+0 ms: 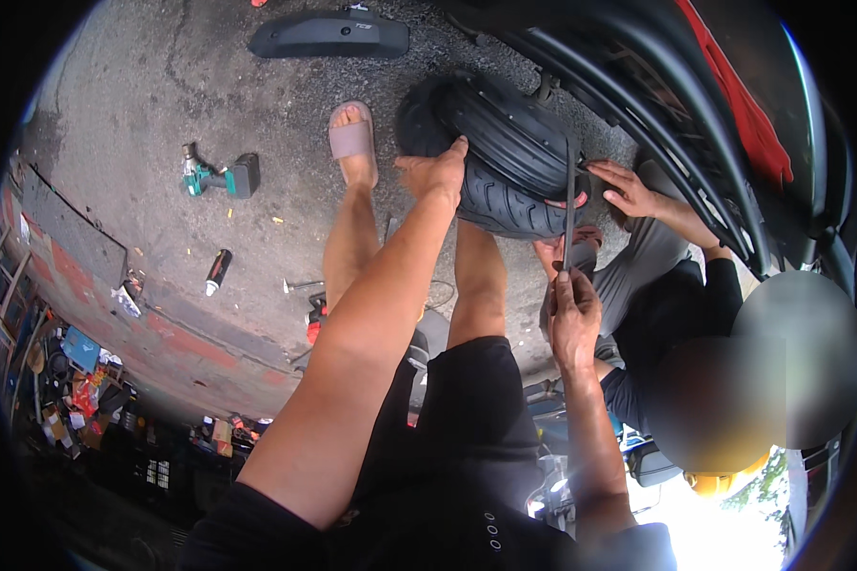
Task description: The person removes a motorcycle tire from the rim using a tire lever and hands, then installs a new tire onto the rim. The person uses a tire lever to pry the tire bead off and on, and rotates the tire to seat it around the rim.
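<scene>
A black rubber tyre point(519, 202) with a grooved tread stands in front of my legs, a ribbed black rubber band point(505, 119) showing along its upper side. My left hand point(435, 173) grips the tyre's left side, thumb on top and some fingers hidden. At the right edge my right hand point(576, 319) is closed on the lower end of a long, thin dark bar point(570, 195), which looks like a tyre lever and lies across the tyre's edge. A co-worker's hand point(628, 190) is beside the bar's upper part, and another of their hands point(547, 253) touches the tyre's underside.
A teal cordless impact wrench point(217, 177) and a black spray can point(219, 272) lie on the ground at left. A black plastic cover point(328, 36) lies at the far side. The motorbike's dark frame point(638, 124) overhangs the right. Cluttered parts point(86, 390) fill the lower left.
</scene>
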A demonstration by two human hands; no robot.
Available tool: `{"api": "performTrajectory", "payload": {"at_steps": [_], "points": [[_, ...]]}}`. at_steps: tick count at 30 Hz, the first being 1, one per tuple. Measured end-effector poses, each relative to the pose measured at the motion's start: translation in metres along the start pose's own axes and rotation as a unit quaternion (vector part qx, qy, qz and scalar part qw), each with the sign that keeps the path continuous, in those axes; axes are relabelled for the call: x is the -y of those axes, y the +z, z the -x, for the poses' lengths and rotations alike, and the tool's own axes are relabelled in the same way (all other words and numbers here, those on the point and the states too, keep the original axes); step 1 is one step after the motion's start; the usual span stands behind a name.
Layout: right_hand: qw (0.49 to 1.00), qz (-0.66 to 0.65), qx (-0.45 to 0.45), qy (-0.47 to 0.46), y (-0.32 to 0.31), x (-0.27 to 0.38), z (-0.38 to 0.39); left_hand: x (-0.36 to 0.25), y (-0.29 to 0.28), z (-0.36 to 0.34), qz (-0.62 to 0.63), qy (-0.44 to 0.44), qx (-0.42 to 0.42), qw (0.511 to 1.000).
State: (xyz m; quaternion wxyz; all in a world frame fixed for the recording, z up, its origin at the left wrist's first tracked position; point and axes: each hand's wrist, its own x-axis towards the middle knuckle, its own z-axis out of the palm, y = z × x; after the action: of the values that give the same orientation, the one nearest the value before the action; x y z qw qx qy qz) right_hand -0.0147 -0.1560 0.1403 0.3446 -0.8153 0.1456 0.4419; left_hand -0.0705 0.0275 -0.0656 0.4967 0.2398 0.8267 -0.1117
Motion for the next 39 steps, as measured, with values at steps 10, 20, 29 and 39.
{"api": "performTrajectory", "payload": {"at_steps": [10,20,29,39], "points": [[0.757,0.573,0.083,-0.303,0.010,0.105,-0.054,0.002,-0.003,0.006,0.016,-0.004,0.005,1.000],[0.549,0.763,0.159,-0.301,0.080,0.164,-0.079,0.004,-0.004,0.005,-0.022,-0.002,-0.003,1.000],[0.429,0.815,0.347,-0.176,0.124,0.182,-0.101,0.011,-0.003,0.003,-0.062,-0.020,0.014,0.998],[0.512,0.764,0.392,-0.023,0.201,0.189,-0.063,0.028,0.006,0.002,-0.046,0.041,-0.045,0.997]]}}
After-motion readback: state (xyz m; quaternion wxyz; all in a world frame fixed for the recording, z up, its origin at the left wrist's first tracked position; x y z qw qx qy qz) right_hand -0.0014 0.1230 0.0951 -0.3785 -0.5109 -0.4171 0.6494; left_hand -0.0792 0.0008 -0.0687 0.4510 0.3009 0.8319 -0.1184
